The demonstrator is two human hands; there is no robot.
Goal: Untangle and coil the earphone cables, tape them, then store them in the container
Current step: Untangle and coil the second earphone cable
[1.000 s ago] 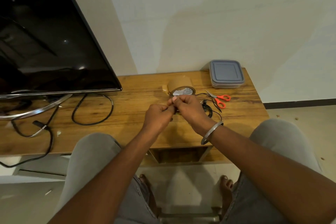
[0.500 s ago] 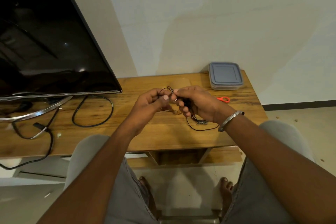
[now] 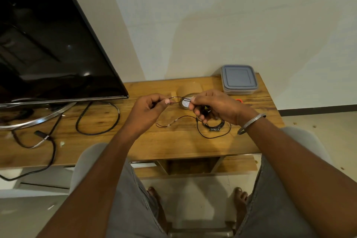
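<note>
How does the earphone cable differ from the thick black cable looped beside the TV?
The earphone cable is very thin; the thick cable is plainly heavier. The earphone cable is pinched between the left hand and the right hand, its rest loosely tangled on the table; the thick cable lies untouched in one open loop. Both are black and rest at least partly on the table.

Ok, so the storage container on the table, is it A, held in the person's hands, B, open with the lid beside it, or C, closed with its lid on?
C: the container sits at the far right corner of the table with its grey lid on, nothing holding it.
</note>
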